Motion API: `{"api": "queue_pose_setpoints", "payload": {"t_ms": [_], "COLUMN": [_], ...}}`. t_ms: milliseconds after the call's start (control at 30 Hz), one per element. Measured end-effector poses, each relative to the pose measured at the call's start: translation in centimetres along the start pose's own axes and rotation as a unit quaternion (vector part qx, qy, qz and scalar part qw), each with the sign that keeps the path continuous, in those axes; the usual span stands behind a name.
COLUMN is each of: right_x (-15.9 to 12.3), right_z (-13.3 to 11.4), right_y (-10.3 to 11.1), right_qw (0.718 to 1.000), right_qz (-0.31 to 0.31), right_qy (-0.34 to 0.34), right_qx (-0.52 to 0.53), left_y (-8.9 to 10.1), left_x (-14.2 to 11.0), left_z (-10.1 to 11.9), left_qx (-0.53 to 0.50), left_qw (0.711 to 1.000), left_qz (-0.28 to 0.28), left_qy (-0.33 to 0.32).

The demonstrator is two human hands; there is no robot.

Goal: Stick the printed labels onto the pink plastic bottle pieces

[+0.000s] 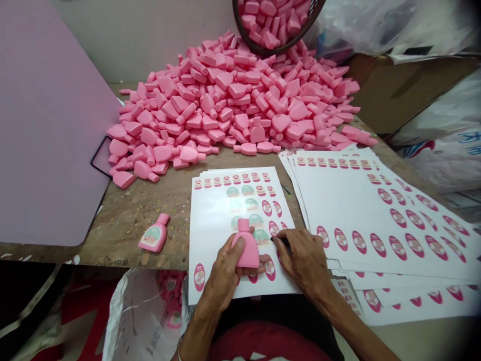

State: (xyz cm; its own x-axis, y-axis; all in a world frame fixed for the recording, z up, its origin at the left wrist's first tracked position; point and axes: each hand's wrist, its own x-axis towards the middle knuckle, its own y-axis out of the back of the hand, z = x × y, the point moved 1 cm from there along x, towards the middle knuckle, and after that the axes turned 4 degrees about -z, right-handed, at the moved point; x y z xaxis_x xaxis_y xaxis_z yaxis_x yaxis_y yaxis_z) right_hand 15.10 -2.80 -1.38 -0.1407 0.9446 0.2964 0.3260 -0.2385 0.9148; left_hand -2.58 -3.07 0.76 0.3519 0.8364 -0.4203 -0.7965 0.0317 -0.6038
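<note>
My left hand (225,273) grips a flat pink plastic bottle (246,248), upright with its neck pointing away from me, just above a sticker sheet (240,200). My right hand (304,260) pinches a slim dark tool (281,241), perhaps a pen, with its tip at the sheet near an oval pink label. The sheet carries rows of small pink labels, oval pink labels and round green ones. My hands and the bottle hide its lower part. A pink bottle with a label on it (154,234) lies on the table to my left.
A large heap of pink bottles (225,100) spills from a tilted brown basket (278,30) onto a worn wooden table (124,225). Fanned sticker sheets (361,210) lie to the right. A lilac board (48,125) stands at left, and a white plastic bag (139,321) sits below the table edge.
</note>
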Motion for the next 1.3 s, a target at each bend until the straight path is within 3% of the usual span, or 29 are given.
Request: {"api": "queue_pose_setpoints", "payload": {"t_ms": [133, 400, 533, 700, 867, 1000, 1100, 1200, 1300], "right_x": [0.2, 0.8, 2.7, 5.6, 7.2, 7.0, 5.5, 3.4, 1.6], "right_z": [-0.2, 0.1, 0.0, 0.2, 0.3, 0.0, 0.0, 0.5, 0.7], "right_y": [0.3, 0.2, 1.1, 2.0, 2.2, 2.8, 2.8, 2.4, 1.7], "right_qw": [1.000, 0.999, 0.989, 0.952, 0.931, 0.941, 0.960, 0.982, 0.995], "right_qz": [-0.007, -0.036, -0.142, -0.296, -0.360, -0.330, -0.238, -0.115, -0.068], "right_qy": [0.004, 0.001, -0.018, -0.078, -0.064, 0.057, 0.118, 0.101, 0.057], "right_qx": [-0.004, 0.002, -0.024, -0.010, 0.001, -0.053, -0.090, -0.108, -0.047], "left_y": [-0.1, 0.5, 0.5, 0.5, 0.6, 0.6, 0.6, 0.6, 0.7], "left_x": [0.3, 0.5, 0.6, 0.5, 0.5, 0.6, 0.6, 0.5, 0.6], "left_z": [-0.4, -0.3, -0.3, -0.4, -0.4, -0.3, -0.3, -0.2, -0.1], "left_qx": [0.047, 0.044, 0.058, 0.071, 0.081, 0.066, 0.050, 0.045, 0.039], "left_qw": [0.999, 0.999, 0.998, 0.997, 0.996, 0.997, 0.998, 0.998, 0.998], "left_qz": [0.005, -0.024, -0.027, -0.031, -0.033, -0.031, -0.027, -0.035, -0.041], "left_qy": [-0.003, 0.018, 0.022, 0.016, 0.020, 0.021, 0.028, 0.030, 0.025]}}
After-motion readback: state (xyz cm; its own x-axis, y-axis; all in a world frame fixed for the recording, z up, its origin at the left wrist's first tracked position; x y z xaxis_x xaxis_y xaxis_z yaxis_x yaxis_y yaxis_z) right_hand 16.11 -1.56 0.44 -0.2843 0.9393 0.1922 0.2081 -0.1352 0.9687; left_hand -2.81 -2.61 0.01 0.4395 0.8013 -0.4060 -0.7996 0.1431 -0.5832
